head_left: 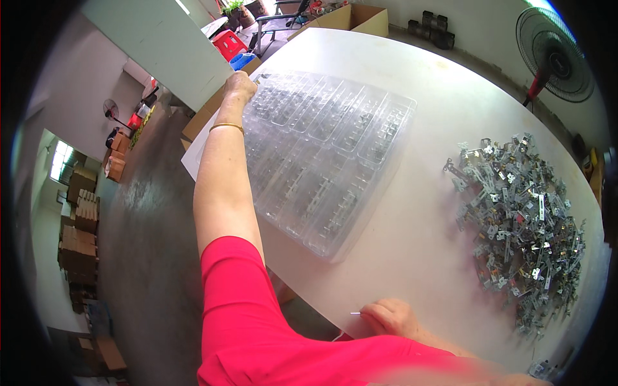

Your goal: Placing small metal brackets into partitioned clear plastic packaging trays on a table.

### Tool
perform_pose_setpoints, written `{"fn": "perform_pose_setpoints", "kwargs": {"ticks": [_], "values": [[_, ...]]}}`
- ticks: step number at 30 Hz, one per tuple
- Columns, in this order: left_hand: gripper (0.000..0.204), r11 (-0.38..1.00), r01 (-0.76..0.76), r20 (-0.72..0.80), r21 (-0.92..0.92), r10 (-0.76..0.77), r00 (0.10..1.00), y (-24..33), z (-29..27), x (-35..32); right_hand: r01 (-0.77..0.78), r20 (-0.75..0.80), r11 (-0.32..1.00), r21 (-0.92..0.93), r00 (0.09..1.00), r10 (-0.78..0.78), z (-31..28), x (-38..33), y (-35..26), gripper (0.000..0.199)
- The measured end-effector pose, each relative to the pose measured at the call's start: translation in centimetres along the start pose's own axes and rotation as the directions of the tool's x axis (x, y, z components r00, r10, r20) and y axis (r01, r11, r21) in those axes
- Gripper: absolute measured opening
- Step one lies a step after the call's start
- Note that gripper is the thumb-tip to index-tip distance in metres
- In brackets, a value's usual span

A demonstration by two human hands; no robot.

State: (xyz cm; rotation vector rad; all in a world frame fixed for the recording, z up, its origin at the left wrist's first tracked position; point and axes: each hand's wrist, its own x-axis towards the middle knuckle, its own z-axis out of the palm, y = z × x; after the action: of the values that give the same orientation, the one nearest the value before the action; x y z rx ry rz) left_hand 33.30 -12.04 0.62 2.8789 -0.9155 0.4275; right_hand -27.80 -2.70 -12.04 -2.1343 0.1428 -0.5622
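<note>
My left arm stretches across the table to the far left corner of the clear plastic trays (402, 106). There my left hand (239, 86) is closed, its fingertips by the tray's corner; whatever they hold is too small to make out. The trays appear stacked and have long compartments with rows of small metal parts (386, 132). At the near edge of the table rests my right hand (391, 316), closed, with a thin pale rod (355, 313) poking out from its fingers. The rest of that rod is hidden.
A large heap of small metal brackets (524, 225) covers the table's right side. A standing fan (553, 58) is beyond the far right edge. Cardboard boxes (370, 20), a red stool (230, 45) and a blue container (242, 61) stand past the far side.
</note>
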Motion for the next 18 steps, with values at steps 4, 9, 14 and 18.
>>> {"fn": "perform_pose_setpoints", "kwargs": {"ticks": [4,9,14,18], "values": [[0.039,1.0,0.017,0.133,0.01,-0.019,0.991,0.7,-0.8,0.2,-0.014,-0.018,1.0,0.02,1.0,0.014,0.1,0.1,-0.2,0.017],[0.035,0.999,0.031,0.091,0.017,-0.032,0.995,0.4,-0.5,-0.6,-0.01,0.014,1.0,-0.001,1.0,0.01,-0.1,-0.2,-0.5,0.015],[0.03,0.999,-0.032,-0.003,0.016,0.032,0.999,2.0,-2.2,-2.2,-0.031,-0.027,1.0,0.001,0.999,0.031,0.8,-1.1,0.0,0.012],[0.043,0.914,-0.369,-0.318,-0.168,0.304,0.898,0.3,-7.4,-3.5,0.038,0.001,0.999,0.031,0.999,-0.038,1.2,-0.9,-0.3,0.009]]}}
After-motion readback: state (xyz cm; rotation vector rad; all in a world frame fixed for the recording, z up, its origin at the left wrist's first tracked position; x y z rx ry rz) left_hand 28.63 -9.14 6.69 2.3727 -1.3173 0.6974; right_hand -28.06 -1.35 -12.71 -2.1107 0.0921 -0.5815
